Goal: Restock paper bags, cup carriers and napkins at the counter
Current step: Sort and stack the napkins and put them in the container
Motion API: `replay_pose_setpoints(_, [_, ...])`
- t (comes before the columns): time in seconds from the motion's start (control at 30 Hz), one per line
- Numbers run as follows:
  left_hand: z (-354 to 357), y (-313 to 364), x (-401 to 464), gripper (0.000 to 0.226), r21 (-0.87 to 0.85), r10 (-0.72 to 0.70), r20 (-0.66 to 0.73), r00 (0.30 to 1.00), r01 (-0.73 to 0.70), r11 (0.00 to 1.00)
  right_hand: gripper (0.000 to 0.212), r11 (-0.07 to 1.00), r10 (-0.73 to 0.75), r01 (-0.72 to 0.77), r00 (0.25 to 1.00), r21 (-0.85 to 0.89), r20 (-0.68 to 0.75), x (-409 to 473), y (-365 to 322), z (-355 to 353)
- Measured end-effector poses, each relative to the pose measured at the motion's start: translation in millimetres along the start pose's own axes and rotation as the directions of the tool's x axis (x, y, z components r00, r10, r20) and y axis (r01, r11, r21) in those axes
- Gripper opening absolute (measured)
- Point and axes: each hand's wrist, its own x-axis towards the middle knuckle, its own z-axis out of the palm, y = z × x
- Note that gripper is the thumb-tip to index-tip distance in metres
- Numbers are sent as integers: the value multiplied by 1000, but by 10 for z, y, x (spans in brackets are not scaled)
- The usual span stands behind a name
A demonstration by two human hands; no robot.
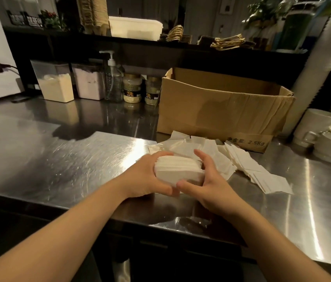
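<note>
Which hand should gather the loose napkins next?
Right, probably. The right hand sits beside the loose napkins spread toward the cardboard box. The left hand grips the napkin stack on the far side from them.

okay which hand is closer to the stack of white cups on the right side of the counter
Right. The right hand, gripping the napkin stack, sits on the side toward the white cups. The left hand holds the stack's far side, farther from them.
</note>
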Motion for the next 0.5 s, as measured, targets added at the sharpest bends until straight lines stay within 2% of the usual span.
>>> replay_pose_setpoints(0.07, [-5,-10,4,76,13,-7,-4,1000,7,1000,112,1000,9,-10,999,16,45,0,-23,28])
replay_pose_setpoints(0.1, [-9,-23,6,76,19,-15,-6,1000,15,1000,111,1000,4,-5,999,10,36,1,-35,39])
replay_pose_setpoints(0.2, [-32,-77,14,66,50,-47,-32,998,48,998,84,995,-25,18,997,-102,-73,14,-66,49])
replay_pose_setpoints(0.27, [-46,-109,23,59,18,-58,-61,996,59,998,64,981,-14,-4,996,-194,-94,46,-122,5])
replay_pose_setpoints(0.33, [-61,-118,28,60,-54,-72,-104,992,67,996,45,900,1,-26,998,-434,-57,86,-242,-65])
replay_pose_setpoints(0.4, [-77,-120,31,63,-131,-82,-136,987,64,989,36,744,5,-20,1000,-668,-24,129,-417,-88])
replay_pose_setpoints(0.43, [-82,-109,19,65,-166,-75,-141,987,52,985,36,698,-6,0,1000,-716,-6,160,-495,-75])
replay_pose_setpoints(0.5, [-87,-75,-5,70,-216,-38,-146,989,6,976,37,699,-32,50,999,-713,39,231,-596,-17])
